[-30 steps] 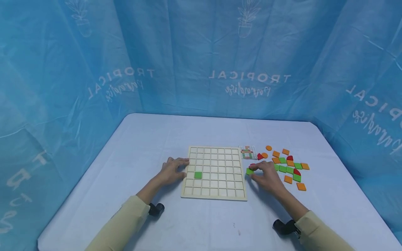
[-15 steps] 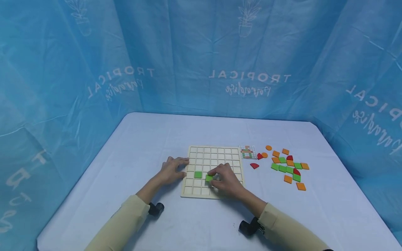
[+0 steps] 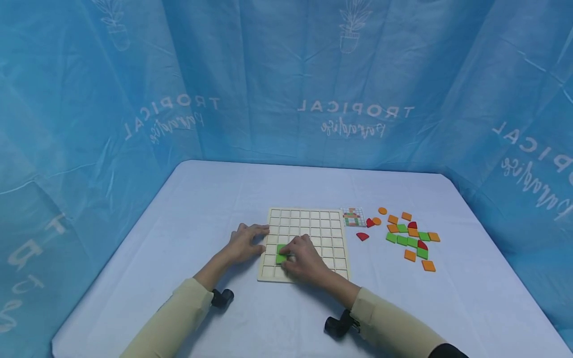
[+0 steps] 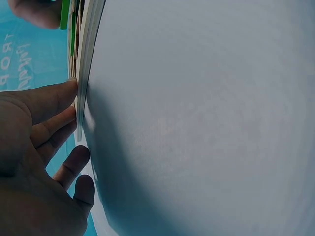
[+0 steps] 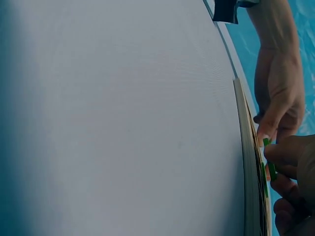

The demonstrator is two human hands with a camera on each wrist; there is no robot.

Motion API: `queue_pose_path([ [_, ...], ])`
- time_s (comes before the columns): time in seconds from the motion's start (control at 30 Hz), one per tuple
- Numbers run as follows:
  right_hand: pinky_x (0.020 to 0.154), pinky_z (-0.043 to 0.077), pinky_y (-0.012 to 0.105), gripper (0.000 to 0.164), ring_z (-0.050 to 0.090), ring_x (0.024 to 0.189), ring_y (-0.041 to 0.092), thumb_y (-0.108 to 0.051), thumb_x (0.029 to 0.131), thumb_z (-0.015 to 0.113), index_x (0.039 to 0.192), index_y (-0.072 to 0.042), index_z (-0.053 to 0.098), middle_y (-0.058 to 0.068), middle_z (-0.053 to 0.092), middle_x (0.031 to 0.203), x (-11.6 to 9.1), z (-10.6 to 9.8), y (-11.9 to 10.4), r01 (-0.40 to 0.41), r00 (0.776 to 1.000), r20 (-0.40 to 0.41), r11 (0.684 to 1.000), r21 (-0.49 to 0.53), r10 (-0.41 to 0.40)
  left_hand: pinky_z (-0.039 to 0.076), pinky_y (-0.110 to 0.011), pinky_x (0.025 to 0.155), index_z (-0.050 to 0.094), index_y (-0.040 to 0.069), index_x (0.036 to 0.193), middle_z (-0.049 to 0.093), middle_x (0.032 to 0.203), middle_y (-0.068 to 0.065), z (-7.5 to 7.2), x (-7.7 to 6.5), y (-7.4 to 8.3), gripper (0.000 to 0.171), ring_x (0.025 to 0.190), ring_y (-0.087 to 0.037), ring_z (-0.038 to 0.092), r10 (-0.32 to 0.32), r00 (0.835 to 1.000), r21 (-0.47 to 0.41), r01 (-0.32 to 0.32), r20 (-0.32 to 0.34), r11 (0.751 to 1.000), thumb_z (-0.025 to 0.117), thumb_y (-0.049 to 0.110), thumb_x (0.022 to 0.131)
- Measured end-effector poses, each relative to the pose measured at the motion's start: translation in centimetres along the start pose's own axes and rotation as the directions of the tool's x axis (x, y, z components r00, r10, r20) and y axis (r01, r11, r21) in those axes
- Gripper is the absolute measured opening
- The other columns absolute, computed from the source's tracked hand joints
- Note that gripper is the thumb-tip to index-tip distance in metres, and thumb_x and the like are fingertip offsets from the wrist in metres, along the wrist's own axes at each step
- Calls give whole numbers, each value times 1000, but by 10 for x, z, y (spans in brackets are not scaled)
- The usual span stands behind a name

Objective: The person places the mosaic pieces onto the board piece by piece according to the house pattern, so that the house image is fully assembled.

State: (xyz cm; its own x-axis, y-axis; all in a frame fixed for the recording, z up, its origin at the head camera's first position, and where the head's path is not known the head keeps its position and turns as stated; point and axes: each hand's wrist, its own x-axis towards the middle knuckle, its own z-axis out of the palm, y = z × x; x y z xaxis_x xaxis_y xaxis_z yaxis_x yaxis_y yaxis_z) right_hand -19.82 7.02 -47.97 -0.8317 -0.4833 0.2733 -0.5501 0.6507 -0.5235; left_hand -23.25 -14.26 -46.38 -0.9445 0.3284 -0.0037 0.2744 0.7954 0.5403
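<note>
A wooden grid board (image 3: 316,223) lies on the table. My left hand (image 3: 243,244) steadies its left edge, thumb and fingertips touching the side. My right hand (image 3: 306,259) reaches over the board's lower left part and pinches a green square tile (image 3: 280,259) between thumb and fingers. Just beyond it, another green tile (image 3: 281,247) sits in a cell, partly covered by the fingers. From the right wrist view, the held tile (image 5: 272,167) appears tilted close over the board. The left wrist view shows the thumb (image 4: 54,101) against the board's rim.
By the board's top right corner lies a pattern card (image 3: 354,217). Right of it are scattered orange squares (image 3: 429,266), green squares (image 3: 412,242), orange discs (image 3: 382,211) and red quarter-round pieces (image 3: 362,237). A white cloth covers the table (image 3: 215,199); blue curtains (image 3: 277,74) surround it.
My right hand has carried the green tile left from beside the board's right edge to beside the green tile on the board. My left hand has stayed at the left edge.
</note>
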Motion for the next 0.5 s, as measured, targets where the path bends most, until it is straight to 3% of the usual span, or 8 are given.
queue_pose_path([
  [0.5, 78, 40, 30, 25, 43, 91, 14, -17, 77, 78, 102, -14, 73, -5, 56, 96, 1, 3, -1, 32, 999, -2, 995, -95, -32, 33, -40, 81, 59, 11, 132, 50, 141, -1, -1, 0, 2, 51, 98, -19, 41, -3, 1000, -2, 3, 4, 1000, 73, 18, 84],
])
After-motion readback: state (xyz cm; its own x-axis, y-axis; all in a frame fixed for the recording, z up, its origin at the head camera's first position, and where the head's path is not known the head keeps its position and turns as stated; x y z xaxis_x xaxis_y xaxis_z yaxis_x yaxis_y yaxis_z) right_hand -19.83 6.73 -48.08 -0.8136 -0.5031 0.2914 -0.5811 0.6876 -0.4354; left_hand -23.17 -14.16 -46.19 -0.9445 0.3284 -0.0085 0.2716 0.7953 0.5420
